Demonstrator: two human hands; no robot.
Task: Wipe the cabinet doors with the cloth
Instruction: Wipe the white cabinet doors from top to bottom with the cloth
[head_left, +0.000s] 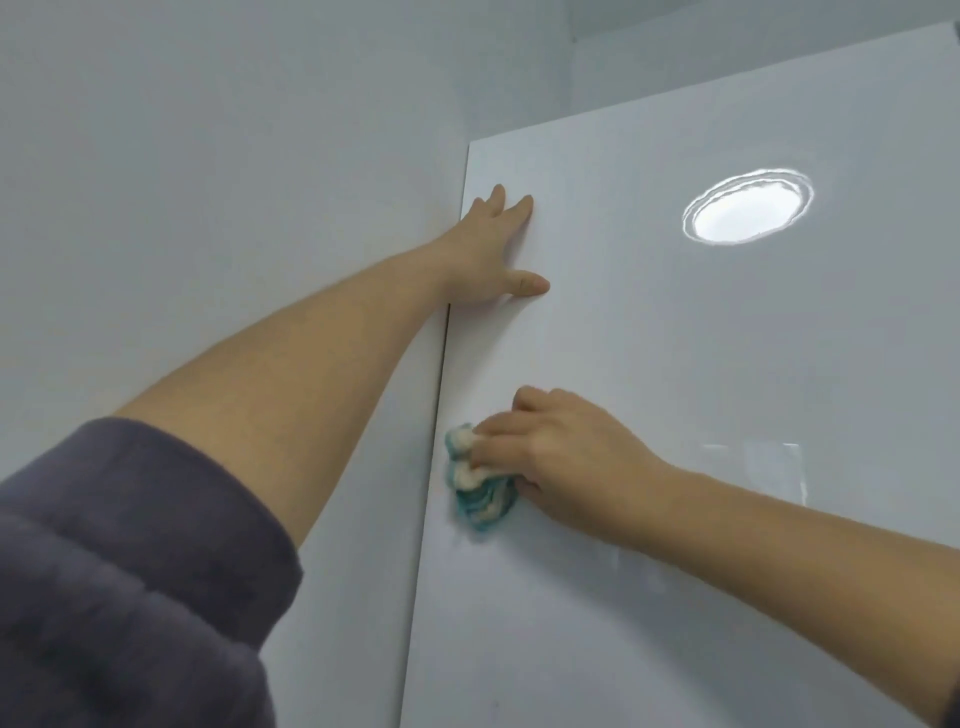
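Head view: a person's left hand (488, 249) lies flat, fingers straight, on a glossy white door (675, 338) by its left edge, at 12 o'clock from the cloth (480, 496). The right hand (561, 457) grips the bunched teal-and-white cloth and presses it to the door near that edge; its fingers cover part of the cloth. An oval glare (748, 205) sits at 2 o'clock from the right hand. A dark sleeve (104, 571) fills the frame at 8 o'clock. The door's right and lower edges are cut off.
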